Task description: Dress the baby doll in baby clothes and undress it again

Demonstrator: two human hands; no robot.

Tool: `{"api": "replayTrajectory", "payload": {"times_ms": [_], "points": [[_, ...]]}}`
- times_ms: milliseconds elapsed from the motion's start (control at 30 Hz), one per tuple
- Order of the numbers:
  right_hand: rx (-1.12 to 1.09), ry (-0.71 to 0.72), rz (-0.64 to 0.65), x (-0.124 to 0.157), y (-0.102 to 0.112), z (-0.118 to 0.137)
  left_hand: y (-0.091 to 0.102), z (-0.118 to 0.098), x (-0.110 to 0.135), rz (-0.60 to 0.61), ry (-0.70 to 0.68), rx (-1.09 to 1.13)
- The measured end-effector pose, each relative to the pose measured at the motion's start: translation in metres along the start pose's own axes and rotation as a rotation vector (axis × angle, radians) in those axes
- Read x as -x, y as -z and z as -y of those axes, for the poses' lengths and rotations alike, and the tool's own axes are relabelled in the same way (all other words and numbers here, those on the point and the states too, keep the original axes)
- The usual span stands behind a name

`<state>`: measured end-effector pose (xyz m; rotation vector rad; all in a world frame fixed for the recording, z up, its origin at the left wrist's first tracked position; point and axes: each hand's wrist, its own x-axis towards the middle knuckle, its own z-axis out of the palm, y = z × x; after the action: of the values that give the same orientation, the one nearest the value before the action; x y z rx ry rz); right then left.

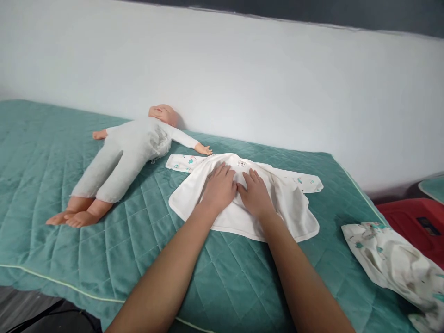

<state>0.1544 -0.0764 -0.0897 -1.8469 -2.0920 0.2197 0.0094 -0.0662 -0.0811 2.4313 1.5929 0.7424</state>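
Note:
A white baby shirt lies spread open on the green quilted cover, its inside facing up and its patterned sleeves stretched out to both sides. My left hand rests flat on the inside of the shirt, left of centre, fingers pointing toward the collar. Beside it my right hand lies on the same cloth with fingers extended, the thumbs nearly touching. Neither hand grips anything. To the left, a baby doll in a whitish cloth body lies on its back, one hand close to the shirt's left sleeve.
The green quilted cover spans the bed up to a white wall. A crumpled patterned white garment lies at the right edge. A red object stands beyond it. Dark flooring shows at the lower left.

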Motion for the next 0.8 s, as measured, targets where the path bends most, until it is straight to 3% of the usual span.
{"api": "replayTrajectory", "payload": {"times_ms": [100, 300, 500, 600, 700, 800], "points": [[0.022, -0.006, 0.025, 0.001, 0.002, 0.001, 0.013, -0.009, 0.009, 0.077, -0.030, -0.053], [0.033, -0.081, 0.046, -0.001, 0.003, 0.001, 0.024, -0.012, 0.009, 0.226, 0.116, -0.121], [0.076, -0.072, 0.069, -0.002, 0.004, 0.001, 0.025, -0.010, 0.009, 0.239, 0.113, -0.108], [0.104, -0.050, 0.092, 0.000, 0.005, 0.002, 0.023, -0.009, 0.008, 0.167, 0.081, -0.092], [0.130, -0.030, 0.097, -0.001, 0.003, 0.001, 0.016, -0.004, 0.003, 0.090, 0.010, -0.064], [0.166, -0.011, 0.097, -0.004, 0.000, -0.002, 0.005, 0.003, -0.005, 0.124, -0.037, -0.023]]}}
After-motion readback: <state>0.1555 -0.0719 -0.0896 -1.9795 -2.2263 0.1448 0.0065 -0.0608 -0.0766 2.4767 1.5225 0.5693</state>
